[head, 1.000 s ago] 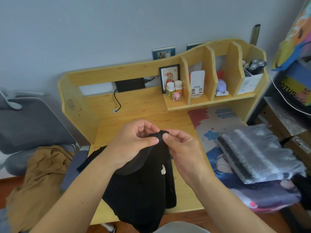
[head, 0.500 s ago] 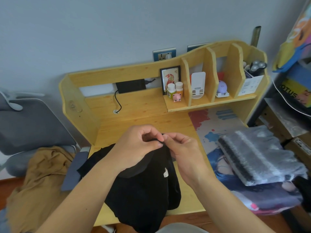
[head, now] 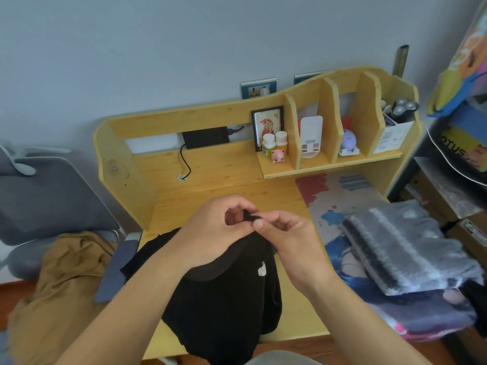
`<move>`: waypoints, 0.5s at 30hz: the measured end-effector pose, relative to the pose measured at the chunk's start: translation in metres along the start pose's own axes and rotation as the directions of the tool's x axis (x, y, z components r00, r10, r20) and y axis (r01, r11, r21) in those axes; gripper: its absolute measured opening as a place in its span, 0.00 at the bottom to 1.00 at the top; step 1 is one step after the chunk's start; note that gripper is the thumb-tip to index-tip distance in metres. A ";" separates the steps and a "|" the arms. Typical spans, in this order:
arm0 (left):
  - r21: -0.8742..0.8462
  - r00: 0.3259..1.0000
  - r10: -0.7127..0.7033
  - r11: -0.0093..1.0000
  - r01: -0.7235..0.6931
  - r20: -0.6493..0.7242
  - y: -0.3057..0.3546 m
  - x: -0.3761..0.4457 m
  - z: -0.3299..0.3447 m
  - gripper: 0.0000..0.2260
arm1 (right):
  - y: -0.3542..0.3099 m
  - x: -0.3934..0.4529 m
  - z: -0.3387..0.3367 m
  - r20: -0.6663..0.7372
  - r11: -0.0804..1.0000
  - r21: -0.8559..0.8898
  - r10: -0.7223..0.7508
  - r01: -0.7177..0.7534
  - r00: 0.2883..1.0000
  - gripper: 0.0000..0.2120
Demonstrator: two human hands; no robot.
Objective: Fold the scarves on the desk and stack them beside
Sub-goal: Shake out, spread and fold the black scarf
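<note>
Two scarves are in view. Largest of all is the wooden counter (head: 232, 191); a printed mat (head: 340, 191) covers its right part. On that mat, well apart from the hands, lies the grey scarf (head: 405, 248), already folded and seemingly the start of the stack. The black scarf (head: 226, 301) is bunched on the near half of the counter, and its bulk droops over the front edge. Its top corner is raised off the counter, with both hands meeting at it: the left hand (head: 210, 230) curls around the cloth from the left, and the right hand (head: 290, 238) has a pinching grip on the same tip between thumb and forefinger.

Main risk, as I judge it: so much cloth hangs past the edge that if either grip slackens while the corner is being sorted out, the weight could drag the whole scarf off the counter toward the floor. Both hands share one small point, so the cloth below is uncontrolled and may twist, giving a crooked fold. Spreading the hands unevenly would leave the edges mismatched. A wide swing to the right could also nudge the grey scarf and spoil its fold. The small white tag (head: 261, 270) may end up showing on the outside
</note>
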State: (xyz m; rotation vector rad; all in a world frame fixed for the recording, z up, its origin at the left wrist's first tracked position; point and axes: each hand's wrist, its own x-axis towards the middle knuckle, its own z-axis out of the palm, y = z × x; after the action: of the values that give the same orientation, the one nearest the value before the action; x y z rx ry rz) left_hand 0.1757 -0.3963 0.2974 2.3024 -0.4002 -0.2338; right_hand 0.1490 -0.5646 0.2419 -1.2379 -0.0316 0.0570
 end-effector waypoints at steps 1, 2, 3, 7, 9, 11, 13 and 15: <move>-0.021 0.997 0.008 1.000 -0.006 0.072 0.001 0.001 -0.006 0.14 | -0.008 0.005 -0.002 0.023 1.000 -0.023 -0.013 0.014 1.000 0.07; -0.058 0.991 0.014 0.998 -0.006 0.135 0.002 0.002 -0.012 0.19 | -0.019 0.012 -0.003 0.053 0.997 -0.071 -0.032 0.036 0.998 0.06; -0.098 0.985 0.021 0.995 -0.004 0.173 0.004 0.004 -0.018 0.24 | -0.032 0.019 -0.004 0.094 0.988 -0.139 -0.055 0.068 0.994 0.05; -0.247 0.991 0.069 0.968 -0.038 0.117 0.028 0.021 -0.043 0.27 | -0.100 0.052 -0.001 0.221 0.897 -0.369 -0.170 0.244 0.960 0.05; -0.289 0.994 0.097 0.954 -0.078 0.054 0.044 0.033 -0.063 0.22 | -0.139 0.067 0.007 0.219 0.848 -0.414 -0.261 0.332 0.940 0.05; -0.300 0.991 0.137 0.945 -0.129 0.005 0.059 0.041 -0.084 0.19 | -0.176 0.082 0.018 0.184 0.809 -0.441 -0.342 0.388 0.922 0.05; -0.373 0.981 0.191 0.908 -0.191 -0.039 0.071 0.044 -0.105 0.13 | -0.210 0.099 0.025 0.130 0.782 -0.449 -0.421 0.432 0.898 0.05; -0.540 0.980 0.194 0.819 -0.192 -0.055 0.081 0.045 -0.123 0.07 | -0.237 0.111 0.031 0.120 0.764 -0.432 -0.478 0.479 0.870 0.06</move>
State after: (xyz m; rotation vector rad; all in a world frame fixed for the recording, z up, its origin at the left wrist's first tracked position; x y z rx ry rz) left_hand 0.2359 -0.3824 0.4387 1.6858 -0.4936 -0.2148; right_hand 0.2640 -0.6061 0.4756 -1.6630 -0.3862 -0.4216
